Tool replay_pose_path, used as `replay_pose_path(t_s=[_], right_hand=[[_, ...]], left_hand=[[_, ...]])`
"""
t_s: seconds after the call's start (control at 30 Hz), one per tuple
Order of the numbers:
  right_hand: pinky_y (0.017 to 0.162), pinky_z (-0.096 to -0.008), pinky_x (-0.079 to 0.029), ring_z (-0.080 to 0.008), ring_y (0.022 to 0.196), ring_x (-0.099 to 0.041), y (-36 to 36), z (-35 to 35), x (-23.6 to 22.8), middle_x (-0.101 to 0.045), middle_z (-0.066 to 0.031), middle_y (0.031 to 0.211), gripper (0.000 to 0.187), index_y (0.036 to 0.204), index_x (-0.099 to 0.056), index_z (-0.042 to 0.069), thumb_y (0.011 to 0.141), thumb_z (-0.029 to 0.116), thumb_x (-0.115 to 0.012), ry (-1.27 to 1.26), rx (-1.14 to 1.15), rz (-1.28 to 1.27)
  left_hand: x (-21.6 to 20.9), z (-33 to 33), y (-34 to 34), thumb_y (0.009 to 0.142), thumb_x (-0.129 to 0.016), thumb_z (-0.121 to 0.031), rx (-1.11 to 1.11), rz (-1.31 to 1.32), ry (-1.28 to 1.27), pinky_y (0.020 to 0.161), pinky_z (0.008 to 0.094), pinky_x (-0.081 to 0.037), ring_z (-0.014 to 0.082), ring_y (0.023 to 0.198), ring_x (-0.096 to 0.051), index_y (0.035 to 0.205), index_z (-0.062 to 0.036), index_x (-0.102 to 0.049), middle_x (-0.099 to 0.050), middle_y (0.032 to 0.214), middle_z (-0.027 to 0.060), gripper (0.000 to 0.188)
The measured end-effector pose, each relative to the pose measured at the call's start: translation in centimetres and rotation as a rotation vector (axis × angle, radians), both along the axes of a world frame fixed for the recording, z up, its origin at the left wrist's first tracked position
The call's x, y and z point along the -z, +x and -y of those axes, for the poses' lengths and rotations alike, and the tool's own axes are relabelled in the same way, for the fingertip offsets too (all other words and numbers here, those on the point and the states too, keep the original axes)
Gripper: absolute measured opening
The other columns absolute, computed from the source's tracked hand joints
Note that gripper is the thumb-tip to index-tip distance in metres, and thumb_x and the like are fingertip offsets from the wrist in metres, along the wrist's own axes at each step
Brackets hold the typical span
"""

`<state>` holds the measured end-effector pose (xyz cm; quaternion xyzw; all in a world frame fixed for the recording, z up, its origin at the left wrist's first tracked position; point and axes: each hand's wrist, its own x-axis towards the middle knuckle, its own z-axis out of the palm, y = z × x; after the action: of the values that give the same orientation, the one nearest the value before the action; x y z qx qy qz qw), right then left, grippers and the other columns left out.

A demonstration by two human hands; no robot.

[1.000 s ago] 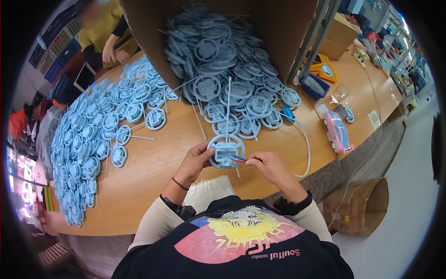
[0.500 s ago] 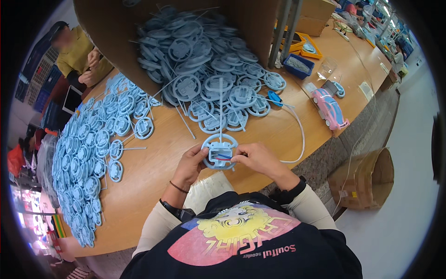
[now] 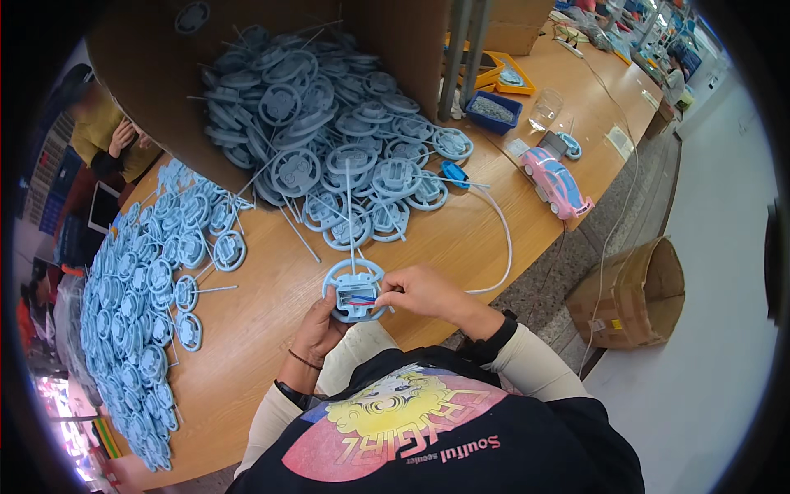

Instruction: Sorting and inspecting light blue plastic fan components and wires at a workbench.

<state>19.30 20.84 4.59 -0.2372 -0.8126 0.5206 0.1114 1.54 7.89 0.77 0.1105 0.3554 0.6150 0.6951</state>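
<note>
A light-blue toy steering wheel with a thin rod rising from its top is held over the table's near edge. My left hand grips its left rim, thumb on the front. In its square middle recess lie blue and red wires. At the right side of that recess, my right hand has thumb and forefinger pinched together beside the wire ends. What sits between those fingertips is too small to make out.
A cardboard box on its side spills a heap of similar wheels. More wheels cover the table's left. On the right are a pink toy car, a blue bin and a white cable. Another carton stands on the floor.
The whole view has shifted, so the scene sits further left and the wheel lower in the picture. Both hands keep nearly the same place on the wheel.
</note>
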Motion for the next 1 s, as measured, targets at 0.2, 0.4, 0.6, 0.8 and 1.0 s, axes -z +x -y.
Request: replay_pose_path(t_s=[0.2, 0.4, 0.6, 0.8, 1.0], right_hand=[[0.053, -0.0297, -0.041, -0.0175, 0.055, -0.055, -0.9, -0.1, 0.0, -0.058, -0.0062, 0.061, 0.022, 0.082, -0.061, 0.005, 0.074, 0.025, -0.066, -0.046, -0.008, 0.048], [0.061, -0.0279, -0.045, -0.015, 0.067, -0.056, -1.6, -0.2, 2.2, -0.061, -0.01, 0.082, 0.049, 0.105, -0.05, 0.001, 0.067, 0.02, -0.075, -0.124, 0.203, -0.006], [0.068, -0.0288, -0.046, -0.0167, 0.075, -0.058, -1.8, -1.4, 4.7, -0.063, -0.0099, 0.084, 0.044, 0.099, -0.057, 0.0, 0.063, 0.018, -0.076, -0.437, 0.01, -0.028], [0.068, -0.0283, -0.046, -0.0167, 0.074, -0.058, -1.9, -0.2, 5.6, -0.063, -0.0078, 0.082, 0.04, 0.094, -0.058, -0.001, 0.062, 0.016, -0.076, -0.368, -0.051, -0.011], [0.053, -0.0256, -0.045, -0.0133, 0.061, -0.056, -2.1, -0.3, 6.3, -0.062, -0.0058, 0.077, 0.038, 0.095, -0.059, 0.002, 0.064, 0.016, -0.075, -0.598, 0.038, 0.122]], left_hand=[[0.6, -0.1, -0.3, 0.087, -0.048, -0.039, -0.048, 0.009, 0.05, 0.096, 0.0414, -0.04, 0.025, 0.109, -0.051, 0.122, -0.0022, -0.04, -0.051, 0.12, 0.0126, 0.051], [0.7, -0.4, -0.1, 0.086, -0.051, -0.04, -0.094, -0.065, 0.028, 0.094, 0.0389, -0.042, 0.0232, 0.108, -0.051, 0.125, -0.0053, -0.037, -0.05, 0.119, 0.0107, 0.054], [2.4, 0.0, -0.3, 0.087, -0.055, -0.023, -0.092, -0.319, -0.035, 0.091, 0.0387, -0.044, 0.0195, 0.102, -0.054, 0.118, -0.0037, -0.047, -0.055, 0.112, 0.0075, 0.038], [3.0, 0.8, -1.9, 0.085, -0.059, -0.019, 0.012, -0.313, -0.135, 0.079, 0.0322, -0.05, 0.0162, 0.086, -0.06, 0.109, -0.0005, -0.053, -0.061, 0.097, 0.0068, 0.031], [3.4, 0.4, -1.2, 0.087, -0.056, -0.021, -0.014, -0.287, -0.208, 0.079, 0.0325, -0.05, 0.016, 0.086, -0.06, 0.108, 0.0005, -0.054, -0.061, 0.095, 0.0072, 0.03]])
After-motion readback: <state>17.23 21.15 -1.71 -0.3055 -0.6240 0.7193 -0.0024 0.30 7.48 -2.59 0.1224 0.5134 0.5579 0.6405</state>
